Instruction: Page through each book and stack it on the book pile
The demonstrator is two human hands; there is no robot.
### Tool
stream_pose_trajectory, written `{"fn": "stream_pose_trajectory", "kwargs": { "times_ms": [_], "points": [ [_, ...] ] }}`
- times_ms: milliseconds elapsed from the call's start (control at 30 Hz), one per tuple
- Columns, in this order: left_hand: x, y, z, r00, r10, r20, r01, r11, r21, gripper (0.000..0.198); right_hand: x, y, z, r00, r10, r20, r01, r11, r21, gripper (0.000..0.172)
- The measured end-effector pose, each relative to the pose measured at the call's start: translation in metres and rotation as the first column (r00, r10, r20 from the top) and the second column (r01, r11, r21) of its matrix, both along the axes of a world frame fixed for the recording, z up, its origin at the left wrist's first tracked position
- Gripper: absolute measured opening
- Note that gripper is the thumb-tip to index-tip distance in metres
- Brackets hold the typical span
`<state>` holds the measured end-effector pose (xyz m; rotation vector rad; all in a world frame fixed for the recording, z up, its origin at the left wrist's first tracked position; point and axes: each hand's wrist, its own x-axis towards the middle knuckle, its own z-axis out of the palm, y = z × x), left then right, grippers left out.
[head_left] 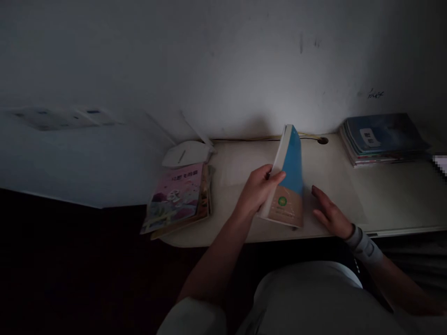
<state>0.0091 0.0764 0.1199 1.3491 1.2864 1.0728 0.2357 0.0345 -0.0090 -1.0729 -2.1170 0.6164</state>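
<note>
A book [292, 158] with a blue and tan cover and a round green mark stands tilted above the desk, its pale spine side toward the left. My left hand [260, 188] grips it by that side, the thumb lying over the cover. To the right of the book, apart from it, my right hand [331, 216] holds nothing, with thumb and fingers spread. A grey band is around the right wrist. Whether the book's lower edge touches the desk is hard to tell.
On the desk [230, 160], magazines with a pink cover [179, 190] lie at the left, overhanging the front edge, near a white router [186, 153] with antennas. A stack of books [384, 132] sits at the right. Cables run along the wall to a round hole [322, 140].
</note>
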Motion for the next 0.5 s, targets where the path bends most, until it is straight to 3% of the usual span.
{"fn": "stream_pose_trajectory", "kwargs": {
  "times_ms": [167, 300, 400, 500],
  "points": [
    [0.017, -0.005, -0.036, 0.952, 0.046, 0.301, 0.008, 0.984, -0.178, 0.035, -0.002, -0.004, 0.015, 0.948, 0.070, -0.312, -0.122, 0.981, -0.150, 0.071],
    [0.024, -0.008, -0.050, 0.897, 0.074, 0.435, 0.038, 0.969, -0.243, 0.038, -0.003, -0.005, 0.017, 0.899, 0.050, -0.434, -0.147, 0.970, -0.193, 0.067],
    [0.025, -0.008, -0.053, 0.901, 0.079, 0.427, 0.032, 0.969, -0.246, 0.039, 0.002, -0.006, 0.014, 0.912, -0.052, -0.406, -0.044, 0.974, -0.223, 0.071],
    [0.025, -0.008, -0.053, 0.914, 0.083, 0.398, 0.008, 0.975, -0.221, 0.036, 0.012, -0.005, 0.017, 0.906, -0.252, -0.339, 0.164, 0.950, -0.267, 0.075]
  ]
}}
